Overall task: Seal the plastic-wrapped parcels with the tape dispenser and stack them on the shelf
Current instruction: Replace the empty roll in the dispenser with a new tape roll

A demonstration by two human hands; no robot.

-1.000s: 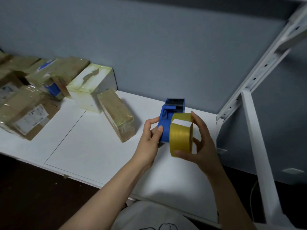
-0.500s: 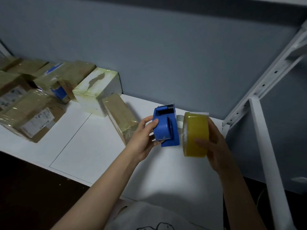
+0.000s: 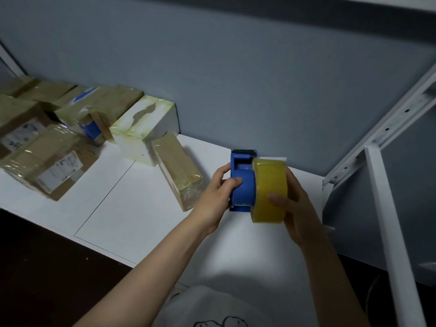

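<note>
**Desk:** Head view. What's first on the list?

**Operator:** Item 1, left hand. I log its fingers and thumb as curled round the blue tape dispenser, gripping the body from its left side. The dispenser's dark cutter end points away, toward the grey wall.

**Desk:** And the other hand?

**Operator:** Item 2, right hand. It is clamped on the yellow tape roll, with the thumb across the outer band and the fingers behind. The roll stands on edge and touches the dispenser's right side. I cannot tell whether it sits on the hub. The two hands are close together but do not touch.

**Desk:** Where does that sit?

**Operator:** It is over the right part of the white shelf board, near the back edge. I cannot tell whether the dispenser rests on the board.

**Desk:** Parcels?

**Operator:** Item 3, brown wrapped parcel, lying on the board just left of the left hand. Item 4, white box with yellowed tape, touching that parcel's far end. Item 5, labelled parcel, at the left near the front edge. Item 6, a pile of wrapped parcels at the back left, against the wall.

**Desk:** Anything else?

**Operator:** Item 7, white upright post and slotted rail, at the right. Item 8, white garment, at the bottom of the frame.
</note>
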